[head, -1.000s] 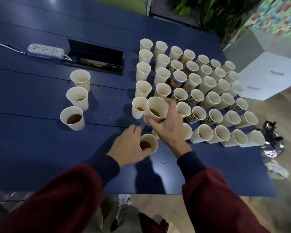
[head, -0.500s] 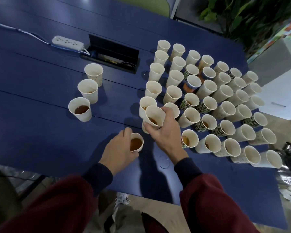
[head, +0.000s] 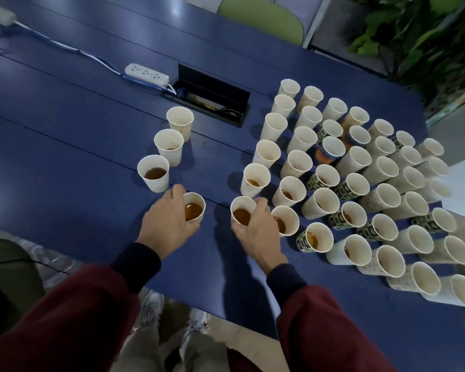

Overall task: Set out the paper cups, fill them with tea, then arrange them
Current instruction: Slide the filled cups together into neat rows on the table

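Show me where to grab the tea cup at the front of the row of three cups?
Wrap your fingers round the side wall of that paper cup, about halfway up, coming from the left. It stands upright, open-topped, with tea inside, so keep it level and squeeze gently. A second cup stands close behind it, and the left hand holds a third cup at its near right.

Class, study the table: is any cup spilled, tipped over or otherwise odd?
No spill or tipped cup shows. The one oddity is an orange-and-blue cup standing among the plainer paper cups in the right-hand block.
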{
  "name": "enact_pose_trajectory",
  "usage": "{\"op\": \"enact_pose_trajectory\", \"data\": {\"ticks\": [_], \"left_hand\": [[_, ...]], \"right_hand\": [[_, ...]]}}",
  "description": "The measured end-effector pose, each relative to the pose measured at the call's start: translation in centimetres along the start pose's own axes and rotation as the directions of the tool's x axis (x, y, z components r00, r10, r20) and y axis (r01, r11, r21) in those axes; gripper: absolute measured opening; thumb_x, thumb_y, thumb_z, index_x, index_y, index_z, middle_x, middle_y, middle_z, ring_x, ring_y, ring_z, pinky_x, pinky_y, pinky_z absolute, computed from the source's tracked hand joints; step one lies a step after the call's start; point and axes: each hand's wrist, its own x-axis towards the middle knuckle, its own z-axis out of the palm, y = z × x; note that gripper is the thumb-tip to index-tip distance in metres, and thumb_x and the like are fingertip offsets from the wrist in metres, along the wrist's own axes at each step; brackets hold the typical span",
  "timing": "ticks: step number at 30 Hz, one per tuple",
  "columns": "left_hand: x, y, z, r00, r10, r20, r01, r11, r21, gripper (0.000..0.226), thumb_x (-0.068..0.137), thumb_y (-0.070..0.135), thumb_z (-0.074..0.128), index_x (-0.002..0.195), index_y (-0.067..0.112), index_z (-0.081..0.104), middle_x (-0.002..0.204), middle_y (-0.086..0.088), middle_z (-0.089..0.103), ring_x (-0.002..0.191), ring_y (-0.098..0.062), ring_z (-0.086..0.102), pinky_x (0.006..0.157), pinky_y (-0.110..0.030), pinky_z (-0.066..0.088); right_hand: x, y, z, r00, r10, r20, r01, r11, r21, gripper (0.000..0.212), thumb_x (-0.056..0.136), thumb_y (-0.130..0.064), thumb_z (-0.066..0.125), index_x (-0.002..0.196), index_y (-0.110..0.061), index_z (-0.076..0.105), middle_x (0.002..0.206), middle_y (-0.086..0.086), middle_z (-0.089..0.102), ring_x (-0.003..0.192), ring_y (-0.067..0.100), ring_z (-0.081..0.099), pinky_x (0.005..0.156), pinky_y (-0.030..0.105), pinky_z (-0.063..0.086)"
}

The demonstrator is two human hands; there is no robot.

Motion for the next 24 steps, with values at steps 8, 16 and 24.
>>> {"op": "enact_pose_trajectory", "data": {"ticks": [8,16,24], "left_hand": [[0.1,0.5,-0.3,1.000,-0.009,0.007,0.009,1.000,-0.002,0.047,0.083,0.042,0.074,0.106,0.021,0.039,0.108,0.001,0.054,0.086,-0.020,0.050,0.068,-0.035,0.040],[1.0,1.7,-1.7,1.000,0.026,-0.006,-0.026,1.000,-0.011,0.045,0.085,0.038,0.074,0.107,0.020,0.040,0.108,0.000,0.054,0.085,-0.019,0.050,0.067,-0.032,0.038],[2.7,3.4,-4.1,0.996,0.088,-0.031,-0.092,0.979,-0.184,0.048,0.078,0.033,0.079,0.109,0.018,0.045,0.101,0.001,0.058,0.090,-0.021,0.057,0.070,-0.033,0.041]], "right_hand": [[0.1,0.3,-0.4,0.999,0.013,0.053,-0.014,1.000,0.021,0.066,0.079,-0.040,0.080,0.126,-0.012,0.042,0.121,0.009,0.060,0.107,0.031,0.061,0.082,0.038,0.050],[-0.7,-2.0,-3.6,0.983,-0.178,-0.047,0.166,0.967,-0.192,0.091,0.079,-0.055,0.077,0.148,-0.015,0.032,0.132,0.006,0.048,0.104,0.028,0.061,0.071,0.031,0.046],[0.4,-6.4,-2.8,0.911,-0.385,0.147,0.390,0.921,-0.005,0.105,0.076,-0.047,0.083,0.156,-0.024,0.018,0.152,-0.001,0.034,0.111,0.021,0.061,0.086,0.040,0.054]]}}
